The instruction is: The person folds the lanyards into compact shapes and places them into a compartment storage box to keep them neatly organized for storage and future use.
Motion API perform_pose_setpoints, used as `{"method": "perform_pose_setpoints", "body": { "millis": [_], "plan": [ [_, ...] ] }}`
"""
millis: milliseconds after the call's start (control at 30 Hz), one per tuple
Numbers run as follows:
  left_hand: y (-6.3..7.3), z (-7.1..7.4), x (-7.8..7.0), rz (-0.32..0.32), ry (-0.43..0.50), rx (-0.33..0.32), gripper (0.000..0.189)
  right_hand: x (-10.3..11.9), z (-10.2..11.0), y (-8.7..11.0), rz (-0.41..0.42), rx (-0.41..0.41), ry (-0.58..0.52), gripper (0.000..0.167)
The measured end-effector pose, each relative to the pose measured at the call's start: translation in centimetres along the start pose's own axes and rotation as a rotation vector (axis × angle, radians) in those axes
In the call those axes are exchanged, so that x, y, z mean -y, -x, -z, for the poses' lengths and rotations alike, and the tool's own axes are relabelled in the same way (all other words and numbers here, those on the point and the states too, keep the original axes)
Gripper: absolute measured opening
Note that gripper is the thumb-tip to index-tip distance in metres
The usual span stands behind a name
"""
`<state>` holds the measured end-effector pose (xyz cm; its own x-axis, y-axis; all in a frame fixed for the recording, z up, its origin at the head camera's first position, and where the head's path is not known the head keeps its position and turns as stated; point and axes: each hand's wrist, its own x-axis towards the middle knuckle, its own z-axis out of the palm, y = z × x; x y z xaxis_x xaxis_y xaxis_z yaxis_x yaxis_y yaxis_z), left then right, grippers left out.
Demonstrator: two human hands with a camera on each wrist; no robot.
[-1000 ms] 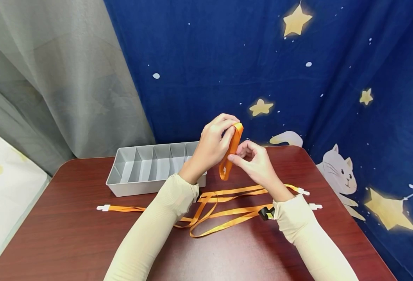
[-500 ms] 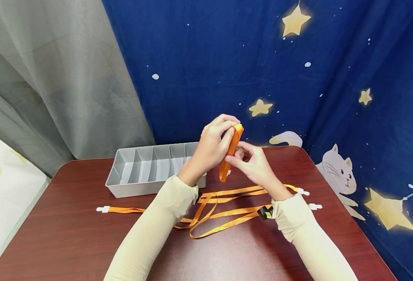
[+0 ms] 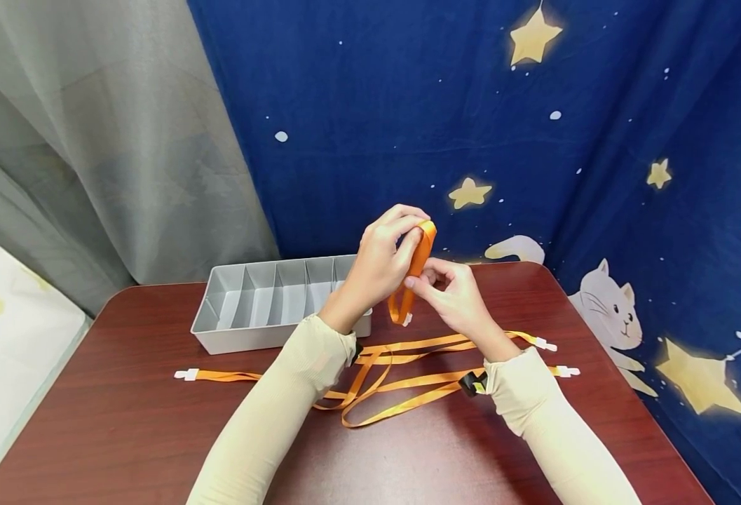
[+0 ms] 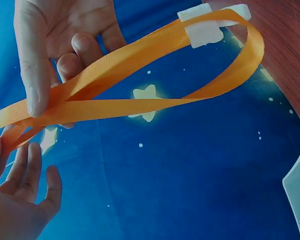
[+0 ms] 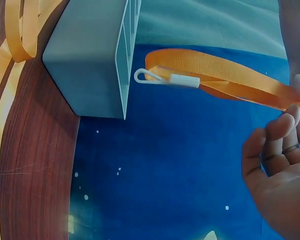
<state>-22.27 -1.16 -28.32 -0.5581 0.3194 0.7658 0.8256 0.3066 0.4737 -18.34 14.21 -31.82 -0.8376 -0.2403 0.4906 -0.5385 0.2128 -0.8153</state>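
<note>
A folded orange lanyard (image 3: 422, 256) hangs in loops between my two hands, above the table. My left hand (image 3: 385, 245) pinches its upper end between thumb and fingers. Lower down, my right hand (image 3: 455, 293) pinches the strap between thumb and forefinger, as the left wrist view also shows. A white plastic clip (image 5: 185, 80) lies alongside the loop's free end in the right wrist view. In the left wrist view the strap (image 4: 140, 106) spreads into an open loop past the right thumb.
A grey divided box (image 3: 247, 340) stands behind my left forearm, partly hidden by it. Several more orange lanyards (image 3: 417, 381) lie across the brown table (image 3: 124, 421), with white clips (image 3: 186, 374) at their ends. A blue starry curtain (image 3: 357, 140) hangs behind.
The lower loop of the lanyard has swung slightly left and opened, and its white clip now shows. My right hand has shifted slightly down and left; my left hand stays in place.
</note>
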Motion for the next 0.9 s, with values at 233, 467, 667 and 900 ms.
{"method": "perform_pose_setpoints", "body": {
  "millis": [233, 467, 667, 900],
  "plan": [
    [0.0, 0.0, -0.1, 0.008, -0.001, 0.007, 0.021, 0.2, -0.5, -0.1, 0.001, -0.04, 0.013, 0.007],
    [0.1, 0.1, -0.2, 0.014, -0.027, -0.001, 0.02, 0.4, -1.0, -0.1, 0.037, -0.108, 0.036, 0.008],
    [0.0, 0.1, -0.3, 0.014, -0.03, -0.004, 0.02, 0.6, -1.3, -0.1, 0.059, -0.144, 0.046, 0.01],
    [0.0, 0.1, -0.4, 0.008, -0.035, -0.012, 0.02, 0.7, -1.5, -0.2, 0.079, -0.17, 0.049, 0.014]
  ]
}}
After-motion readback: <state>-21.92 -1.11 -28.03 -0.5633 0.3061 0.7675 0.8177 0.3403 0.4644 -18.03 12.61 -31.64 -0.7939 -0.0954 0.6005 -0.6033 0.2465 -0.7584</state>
